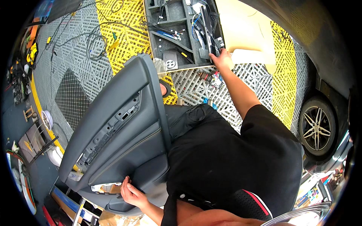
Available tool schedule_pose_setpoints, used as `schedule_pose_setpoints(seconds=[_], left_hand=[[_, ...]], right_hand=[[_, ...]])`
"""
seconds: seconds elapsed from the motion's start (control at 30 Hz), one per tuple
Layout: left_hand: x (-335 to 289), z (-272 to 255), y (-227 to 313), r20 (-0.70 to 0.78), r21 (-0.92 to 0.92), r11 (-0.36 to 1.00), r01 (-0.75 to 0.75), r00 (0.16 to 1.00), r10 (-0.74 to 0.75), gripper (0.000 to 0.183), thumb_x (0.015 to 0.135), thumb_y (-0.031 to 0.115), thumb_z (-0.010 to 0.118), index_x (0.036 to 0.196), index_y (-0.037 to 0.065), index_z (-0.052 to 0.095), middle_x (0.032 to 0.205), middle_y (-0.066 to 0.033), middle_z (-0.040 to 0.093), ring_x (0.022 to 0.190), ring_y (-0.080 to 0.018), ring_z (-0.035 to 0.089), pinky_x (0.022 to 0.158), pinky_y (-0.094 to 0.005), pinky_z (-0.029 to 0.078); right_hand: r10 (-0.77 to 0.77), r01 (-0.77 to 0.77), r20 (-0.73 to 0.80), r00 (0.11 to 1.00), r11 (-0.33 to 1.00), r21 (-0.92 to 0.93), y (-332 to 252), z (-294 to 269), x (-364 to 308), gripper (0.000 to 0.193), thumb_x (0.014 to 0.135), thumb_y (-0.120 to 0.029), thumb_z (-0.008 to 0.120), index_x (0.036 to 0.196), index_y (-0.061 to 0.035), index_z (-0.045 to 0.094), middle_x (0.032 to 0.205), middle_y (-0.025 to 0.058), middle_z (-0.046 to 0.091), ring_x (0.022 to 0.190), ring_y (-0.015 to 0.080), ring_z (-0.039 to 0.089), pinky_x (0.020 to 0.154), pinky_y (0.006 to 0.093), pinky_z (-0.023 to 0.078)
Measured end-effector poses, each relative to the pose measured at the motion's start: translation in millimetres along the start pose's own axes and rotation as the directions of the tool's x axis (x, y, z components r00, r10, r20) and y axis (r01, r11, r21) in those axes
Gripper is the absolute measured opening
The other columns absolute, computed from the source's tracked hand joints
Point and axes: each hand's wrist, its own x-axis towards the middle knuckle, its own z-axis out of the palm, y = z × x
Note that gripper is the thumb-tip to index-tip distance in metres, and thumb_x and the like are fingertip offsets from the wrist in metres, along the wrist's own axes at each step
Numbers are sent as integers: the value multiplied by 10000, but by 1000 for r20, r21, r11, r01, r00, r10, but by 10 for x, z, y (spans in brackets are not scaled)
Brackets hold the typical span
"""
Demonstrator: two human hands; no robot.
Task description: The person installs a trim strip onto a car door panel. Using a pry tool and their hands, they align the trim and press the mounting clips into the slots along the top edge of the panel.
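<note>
Grated floor tiles [284,86], gray and yellow, spread out past the right hand [225,61], with a parked car's wheel [317,126] nearer the body and well to the right of those fingers. Just right of them lie a white card [247,56] and a tan sheet [245,22]. Under and ahead of them stands a compartmented tray [175,12]; the fingers are bent at its near right corner, beside the end of some long dark strips [205,26], though whether they grip one or only touch it cannot be told. Wires with white connectors [167,34] sit in the tray to the left of these fingers.

Well to the left and closer to the body, a dark car door panel [124,156] leans by the person's leg. The left hand [132,194] rests against its lower part, fingers slightly curled at the side of a cutout [107,188]; I cannot say if they pinch the edge. Ahead of them runs a long recess [111,132] with bare clip slots.

Most likely the step is picking out a part while steadying the panel. If so, the next move calls for a sure hold on one strip, clear of the wires, and a firm left hand so the panel does not tip.
</note>
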Motion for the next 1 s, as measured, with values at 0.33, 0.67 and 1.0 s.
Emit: schedule_pose_setpoints(seconds=[0.33,0.67,1.0], left_hand=[[-8,-9,-19,-41,12,1000,-27,999,27,365,1111,189,494,1147,-61,758,1107,-172,776,977,-325,729,846,-406,601],[-7,-2,-27,-48,-6,999,-42,998,41,349,1102,170,503,1136,-62,762,1104,-176,773,970,-323,731,819,-396,614],[1,-2,-21,-58,0,999,-54,997,54,338,1098,153,505,1127,-63,763,1105,-173,773,962,-318,730,802,-385,619]], right_hand=[[-56,63,46,997,984,-166,-176,5,-120,802,813,-517,845,1412,-78,543,1447,195,545,1391,400,510,1104,519,504],[45,-47,32,998,997,67,6,-32,239,539,891,-511,611,1171,-74,756,1148,236,767,1138,414,719,1011,496,551],[0,43,-220,976,981,190,96,-594,354,488,967,-466,572,1167,-60,754,1039,248,774,1020,462,737,959,530,560]])
